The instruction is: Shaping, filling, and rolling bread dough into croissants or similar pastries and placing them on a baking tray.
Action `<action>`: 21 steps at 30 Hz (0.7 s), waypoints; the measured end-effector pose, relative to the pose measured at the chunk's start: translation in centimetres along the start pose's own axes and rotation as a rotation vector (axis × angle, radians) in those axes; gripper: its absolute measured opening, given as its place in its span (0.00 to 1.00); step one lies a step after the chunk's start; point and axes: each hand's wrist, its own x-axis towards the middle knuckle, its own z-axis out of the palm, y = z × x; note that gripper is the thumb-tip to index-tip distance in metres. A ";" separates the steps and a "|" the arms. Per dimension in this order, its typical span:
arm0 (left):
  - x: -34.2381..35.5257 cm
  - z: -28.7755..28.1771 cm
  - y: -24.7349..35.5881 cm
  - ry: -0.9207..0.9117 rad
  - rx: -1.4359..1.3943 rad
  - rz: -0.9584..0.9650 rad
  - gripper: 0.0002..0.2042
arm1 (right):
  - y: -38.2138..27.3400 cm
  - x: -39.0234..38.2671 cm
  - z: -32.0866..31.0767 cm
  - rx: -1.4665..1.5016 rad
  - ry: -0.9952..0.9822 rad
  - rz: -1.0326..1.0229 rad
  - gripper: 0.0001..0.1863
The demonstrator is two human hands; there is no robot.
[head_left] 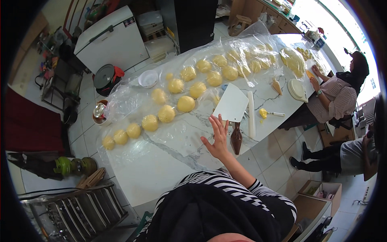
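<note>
Along the near side of the marble-patterned table, the right hand hovers, fingers spread apart, at the near edge of the white scraper, contact unclear, left hand out of view, and a light, level grip should spare the dough balls at left.

- Right grip: above counter.
- Board: just ahead of grip; contact unclear.
- Piping bag: just right of grip.
- Rod, then utensil: farther right.
- Scale: well right, ahead.
- Dough balls: rows from left of grip to ahead-right, many under plastic sheet.
</note>
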 end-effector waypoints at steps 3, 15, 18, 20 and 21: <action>-0.5 -0.7 -1.0 0.021 -0.052 0.017 0.15 | -1.6 2.6 2.1 0.060 -0.153 -0.027 0.35; -6.3 -1.3 -9.0 0.184 -0.264 -0.004 0.15 | -1.7 28.5 9.1 0.415 0.892 -0.220 0.36; -8.1 -1.2 -11.4 0.248 -0.303 -0.024 0.15 | -5.0 28.7 8.1 0.490 0.578 -0.635 0.29; -8.9 -1.1 -12.2 0.277 -0.299 -0.035 0.15 | -6.1 28.2 11.4 0.432 -0.144 -0.434 0.19; -9.2 -1.2 -12.2 0.289 -0.288 -0.044 0.15 | -4.1 28.0 14.4 0.384 -0.378 -0.430 0.20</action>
